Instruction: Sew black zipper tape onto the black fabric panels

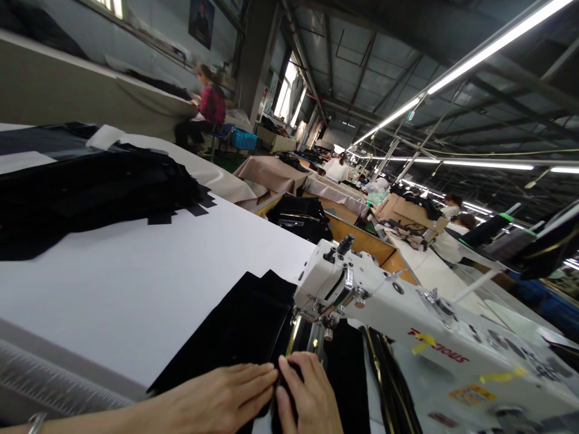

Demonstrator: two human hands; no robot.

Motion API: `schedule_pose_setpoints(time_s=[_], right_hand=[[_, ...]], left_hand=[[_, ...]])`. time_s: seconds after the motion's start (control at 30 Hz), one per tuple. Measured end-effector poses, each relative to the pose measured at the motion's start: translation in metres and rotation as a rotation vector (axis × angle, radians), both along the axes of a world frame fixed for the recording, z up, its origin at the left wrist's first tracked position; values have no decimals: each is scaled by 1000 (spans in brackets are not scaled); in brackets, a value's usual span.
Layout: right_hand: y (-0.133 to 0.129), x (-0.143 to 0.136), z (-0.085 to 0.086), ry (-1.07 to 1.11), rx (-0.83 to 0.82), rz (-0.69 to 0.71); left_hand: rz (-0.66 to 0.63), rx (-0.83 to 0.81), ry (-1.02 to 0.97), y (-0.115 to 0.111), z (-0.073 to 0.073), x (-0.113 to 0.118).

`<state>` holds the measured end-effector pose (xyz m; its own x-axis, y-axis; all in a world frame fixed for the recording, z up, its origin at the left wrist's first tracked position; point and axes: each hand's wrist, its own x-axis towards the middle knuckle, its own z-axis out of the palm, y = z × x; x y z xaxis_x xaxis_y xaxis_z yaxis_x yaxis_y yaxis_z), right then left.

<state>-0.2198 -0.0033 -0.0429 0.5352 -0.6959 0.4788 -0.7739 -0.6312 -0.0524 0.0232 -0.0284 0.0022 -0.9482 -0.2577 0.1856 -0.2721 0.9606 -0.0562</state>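
Observation:
Black fabric [244, 325] lies under the presser foot of a white sewing machine [325, 283]. A gold zipper [294, 337] runs along it toward my fingertips. My left hand [226, 392] rests flat on the fabric left of the zipper, fingers stretched out side by side. Close beside it, my right hand [310, 392] has bent fingers at the zipper's near end, with thumb and forefinger pinching the black fabric. The two hands' fingertips almost touch, just in front of the needle area.
A pile of black fabric pieces [90, 187] lies on the white table [203, 259] at left. Black zipper strips [389, 380] hang beside the machine. Behind it stands a wooden bin [353, 235] with a black bag [301, 217]. A person [210, 105] sits farther back.

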Motion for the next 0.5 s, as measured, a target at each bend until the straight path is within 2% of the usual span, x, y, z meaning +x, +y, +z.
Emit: schedule_pose_setpoints(time_s=[0.1, 0.23, 0.4, 0.5], right_hand=[[-4, -1, 4, -6, 46, -32], [-9, 7, 13, -132, 76, -87], [-11, 8, 24, -63, 72, -116], [-6, 3, 21, -28, 17, -118]], left_hand=[[11, -8, 17, -4, 14, -5], [-14, -51, 14, -11, 23, -11], [17, -125, -58, -18, 23, -16], [16, -167, 34, -18, 18, -15]])
